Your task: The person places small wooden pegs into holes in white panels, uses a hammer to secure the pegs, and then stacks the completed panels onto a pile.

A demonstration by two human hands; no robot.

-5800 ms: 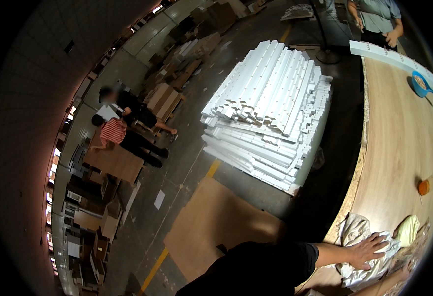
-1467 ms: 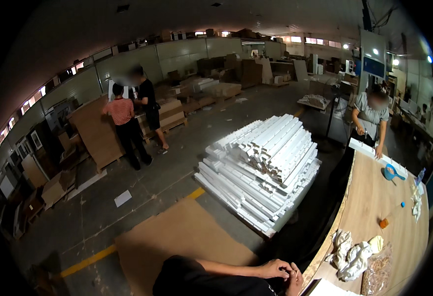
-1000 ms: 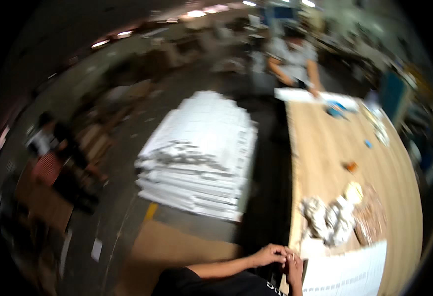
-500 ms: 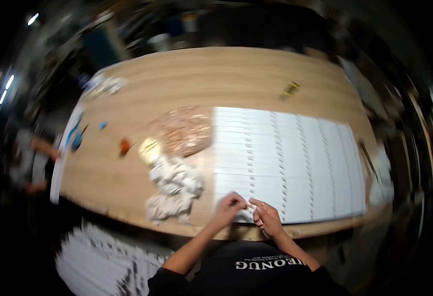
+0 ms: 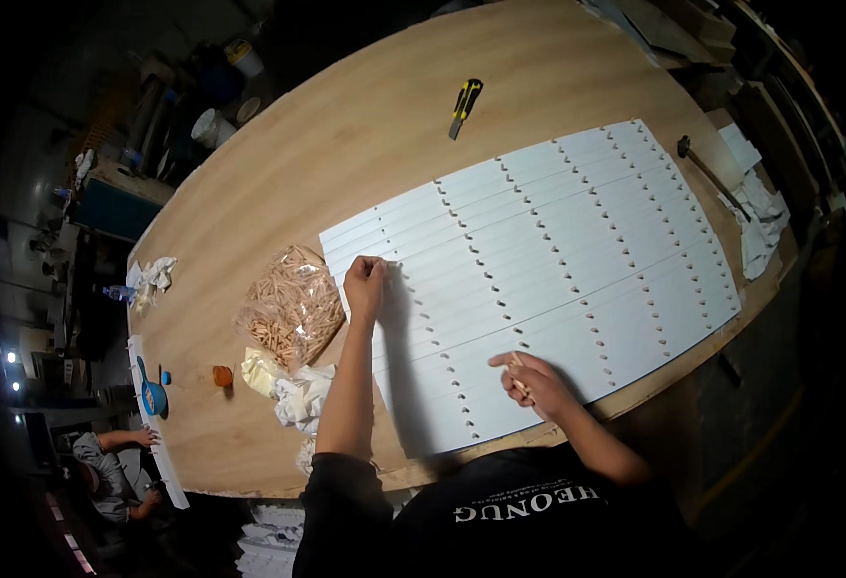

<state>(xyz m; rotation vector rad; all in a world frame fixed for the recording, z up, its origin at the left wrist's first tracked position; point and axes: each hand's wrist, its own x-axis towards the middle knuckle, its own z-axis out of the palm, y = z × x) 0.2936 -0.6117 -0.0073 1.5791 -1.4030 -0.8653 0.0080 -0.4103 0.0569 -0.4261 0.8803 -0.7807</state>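
Big light wood-grain table (image 5: 346,125), flat white boards (image 5: 524,275) lying side by side on it under both hands. Left hand (image 5: 364,284) stretched over boards' left end, fingertips pinched downward; right hand (image 5: 536,383) low over near side, fingers curled round slim tan wooden dowels (image 5: 517,361). Half a second ago hands were together; now well apart. Left fingertips' contents hidden, can't tell if gripping.

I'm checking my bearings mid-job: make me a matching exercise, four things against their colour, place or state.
Things:
1. utility knife
2. scoop
3. peg bag
4. right hand

Matches:
A. gripping wooden pegs
B. blue
C. yellow and black
D. by the left edge of the white boards

Pairs: 1-C; 2-B; 3-D; 4-A
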